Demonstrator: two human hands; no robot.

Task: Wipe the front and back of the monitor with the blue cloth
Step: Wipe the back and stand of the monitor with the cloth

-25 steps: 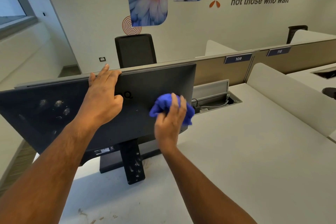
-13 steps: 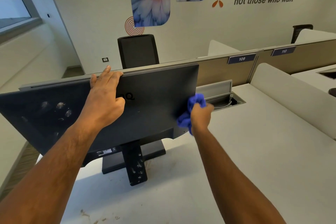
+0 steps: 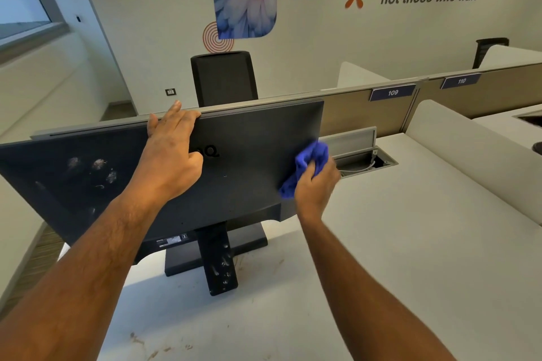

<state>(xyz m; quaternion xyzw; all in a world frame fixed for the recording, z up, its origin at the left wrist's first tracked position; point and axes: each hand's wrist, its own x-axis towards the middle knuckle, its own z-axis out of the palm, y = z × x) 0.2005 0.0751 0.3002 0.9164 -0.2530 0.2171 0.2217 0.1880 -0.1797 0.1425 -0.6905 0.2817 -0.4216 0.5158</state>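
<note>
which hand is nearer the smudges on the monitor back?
Left. The left hand grips the monitor top edge just right of the smudges; the right hand holds the cloth at the far right edge.

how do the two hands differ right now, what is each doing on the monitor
The left hand lies on the monitor with its fingers hooked over the top edge; the right hand is at the right edge, lower down. The left hand holds no cloth; the right hand grips the bunched blue cloth against the panel. Both touch the monitor's back.
</note>
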